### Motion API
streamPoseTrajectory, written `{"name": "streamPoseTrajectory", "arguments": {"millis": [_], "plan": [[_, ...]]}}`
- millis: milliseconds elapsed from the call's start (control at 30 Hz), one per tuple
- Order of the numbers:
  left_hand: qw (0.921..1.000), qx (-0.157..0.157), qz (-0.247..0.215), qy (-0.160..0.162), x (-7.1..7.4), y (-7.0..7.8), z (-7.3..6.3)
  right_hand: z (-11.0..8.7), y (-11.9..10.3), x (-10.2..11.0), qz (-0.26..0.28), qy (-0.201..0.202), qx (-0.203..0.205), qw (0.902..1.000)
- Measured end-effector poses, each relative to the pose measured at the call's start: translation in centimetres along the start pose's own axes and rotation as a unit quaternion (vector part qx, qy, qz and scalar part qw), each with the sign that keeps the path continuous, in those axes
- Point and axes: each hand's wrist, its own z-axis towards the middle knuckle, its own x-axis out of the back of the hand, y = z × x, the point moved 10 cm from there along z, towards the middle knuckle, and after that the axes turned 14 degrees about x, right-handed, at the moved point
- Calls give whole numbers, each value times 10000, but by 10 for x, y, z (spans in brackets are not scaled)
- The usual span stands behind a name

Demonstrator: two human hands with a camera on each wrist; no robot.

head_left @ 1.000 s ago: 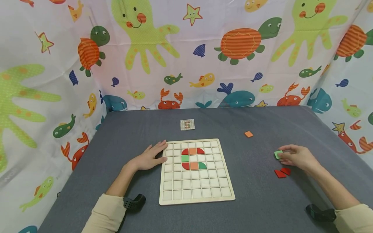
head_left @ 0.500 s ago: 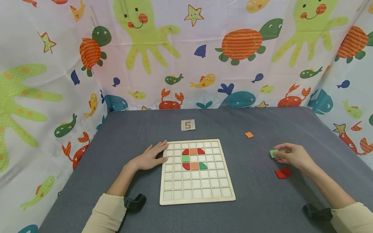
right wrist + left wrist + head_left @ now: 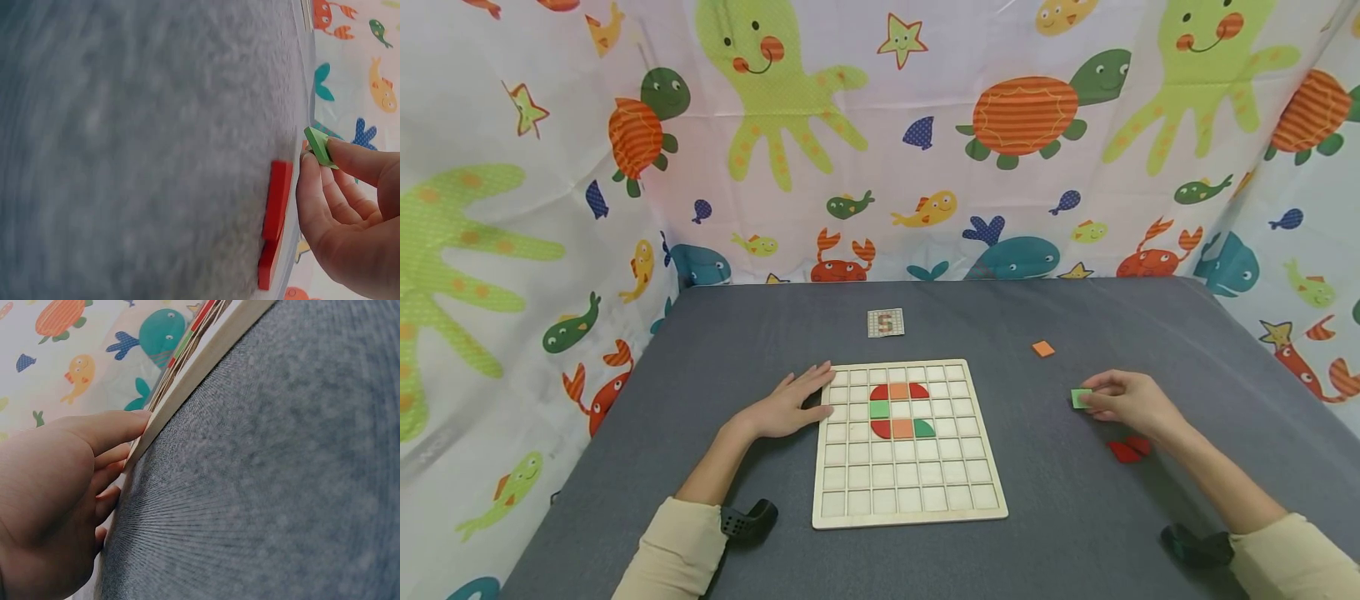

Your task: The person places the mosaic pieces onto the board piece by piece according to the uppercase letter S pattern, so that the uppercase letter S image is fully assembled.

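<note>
A light wooden grid board (image 3: 910,498) lies in the middle of the table, with red, orange and green tiles set in some of its upper squares. My left hand (image 3: 784,407) rests at the board's upper left edge, its fingers extended and touching the rim. In the left wrist view the thumb and fingertips meet the board's side. My right hand (image 3: 1131,402) pinches a light green square tile (image 3: 1080,398) between thumb and fingers, above the table right of the board. The right wrist view shows the green tile (image 3: 319,146) held tilted at the fingertips.
Two red tiles (image 3: 1126,451) lie below my right hand. An orange square tile (image 3: 1042,348) sits farther back, between board and hand. Behind the board lies a small card (image 3: 886,322) printed with an S pattern on a grid. A sea-animal curtain (image 3: 880,167) hangs around the grey table.
My right hand has moved left toward the board, carrying the green tile away from above the red tiles. The left hand stays at the board's edge.
</note>
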Motion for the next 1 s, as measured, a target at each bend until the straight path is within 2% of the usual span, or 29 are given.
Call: {"name": "streamPoseTrajectory", "arguments": {"millis": [533,767,1000], "plan": [[10000,-16,19,2,0,0,0,14,-24,-41,42,-343,118,9993],[10000,-15,61,9,0,-1,2,19,-36,-65,461,-445,-8,9979],[10000,-30,84,16,0,-1,1,21,-54,-88,678,-656,279,9951]]}}
